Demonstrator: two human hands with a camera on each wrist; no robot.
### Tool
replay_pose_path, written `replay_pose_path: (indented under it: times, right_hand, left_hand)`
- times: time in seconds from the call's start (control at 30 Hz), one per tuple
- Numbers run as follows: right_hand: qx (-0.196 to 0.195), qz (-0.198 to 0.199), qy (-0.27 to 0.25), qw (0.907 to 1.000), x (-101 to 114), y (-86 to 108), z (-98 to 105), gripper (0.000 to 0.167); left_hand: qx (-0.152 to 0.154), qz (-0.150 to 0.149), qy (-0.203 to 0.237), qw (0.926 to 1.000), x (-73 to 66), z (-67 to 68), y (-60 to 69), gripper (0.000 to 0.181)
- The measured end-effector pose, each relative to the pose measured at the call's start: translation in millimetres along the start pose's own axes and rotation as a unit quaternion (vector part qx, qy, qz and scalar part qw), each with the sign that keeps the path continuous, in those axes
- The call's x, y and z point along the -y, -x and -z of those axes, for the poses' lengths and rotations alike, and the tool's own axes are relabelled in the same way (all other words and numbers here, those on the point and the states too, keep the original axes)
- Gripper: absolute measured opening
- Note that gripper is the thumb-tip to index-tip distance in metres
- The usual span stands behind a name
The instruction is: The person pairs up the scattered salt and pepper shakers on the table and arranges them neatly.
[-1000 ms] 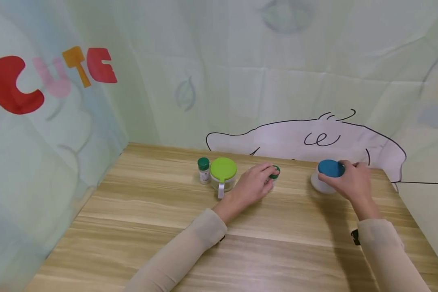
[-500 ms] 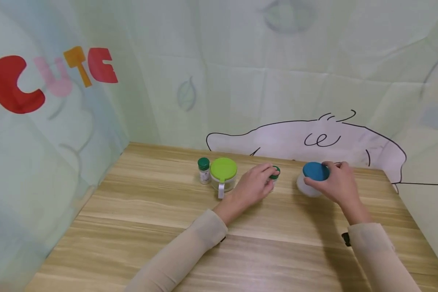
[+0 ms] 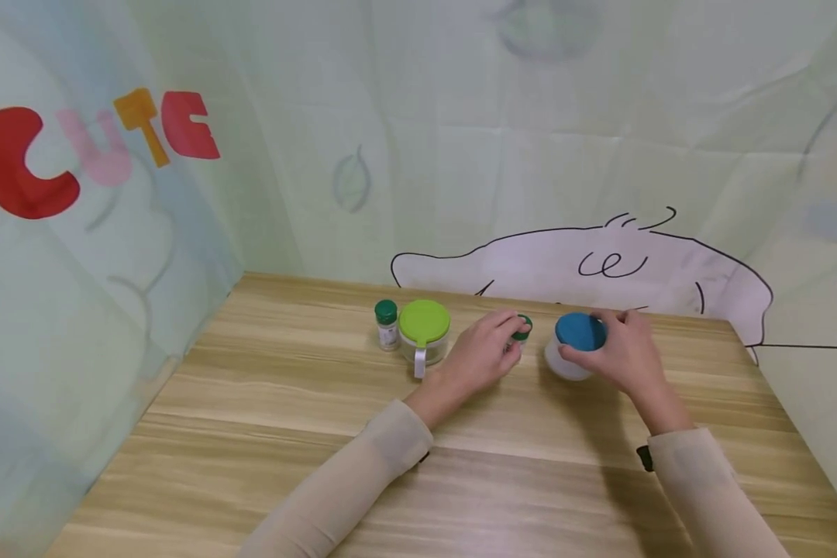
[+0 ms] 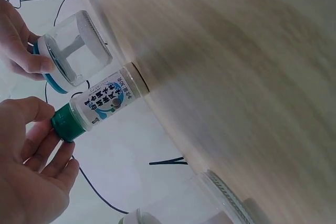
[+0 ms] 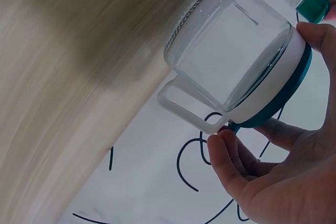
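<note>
My left hand grips the green cap of a small spice bottle, which stands upright with a printed label. To its right, my right hand holds a clear glass seasoning jar by its blue lid and white collar. The jar's white handle shows in the right wrist view, fingertips beside it. Whether the jar's base touches the table cannot be told. Left of my left hand stand a green-lidded glass jar with a pale handle and another green-capped spice bottle.
The wood-grain table ends at the back against a printed cloth with a cartoon outline. Another cloth side with coloured letters rises at the left. The jars and bottles stand in a row near the back edge.
My right hand has moved left with the blue-lidded jar, bringing it closer to the spice bottle in my left hand. My left hand has stayed in place.
</note>
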State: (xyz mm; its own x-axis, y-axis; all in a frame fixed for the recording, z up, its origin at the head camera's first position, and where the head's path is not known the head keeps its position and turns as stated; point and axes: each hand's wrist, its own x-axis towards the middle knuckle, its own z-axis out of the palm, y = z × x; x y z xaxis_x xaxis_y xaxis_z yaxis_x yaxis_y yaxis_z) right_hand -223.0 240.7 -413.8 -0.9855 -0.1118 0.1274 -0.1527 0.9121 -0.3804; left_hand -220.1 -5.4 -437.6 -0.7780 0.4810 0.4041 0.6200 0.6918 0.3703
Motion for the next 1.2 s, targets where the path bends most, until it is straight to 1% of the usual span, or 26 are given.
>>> replay_pose_path:
  times: [0.13,0.4,0.73,0.97,1.2]
  right_hand:
    - [-0.003,0.008,-0.005,0.9999,3.5,1.0,-3.4,0.089]
    - [-0.002,0.017,-0.010,0.9998,8.1,0.5,-9.4,0.087]
    - [0.000,0.020,-0.011,0.9997,12.2,-0.9,-16.3,0.085]
    - [0.004,0.014,-0.004,0.9999,16.8,-0.4,-20.6,0.087]
    - [0.005,0.014,-0.001,0.9999,21.9,-1.0,-24.3,0.087]
  left_hand:
    - [-0.005,-0.003,-0.002,1.0000,1.4,-1.2,0.9,0.025]
    - [-0.006,-0.002,-0.003,1.0000,1.9,-1.7,1.7,0.024]
    - [0.006,0.005,-0.001,1.0000,1.4,-2.4,1.0,0.027]
    - [0.006,-0.002,0.000,1.0000,1.0,-3.3,0.3,0.028]
    - [0.001,0.002,-0.004,1.0000,2.0,-2.6,0.8,0.029]
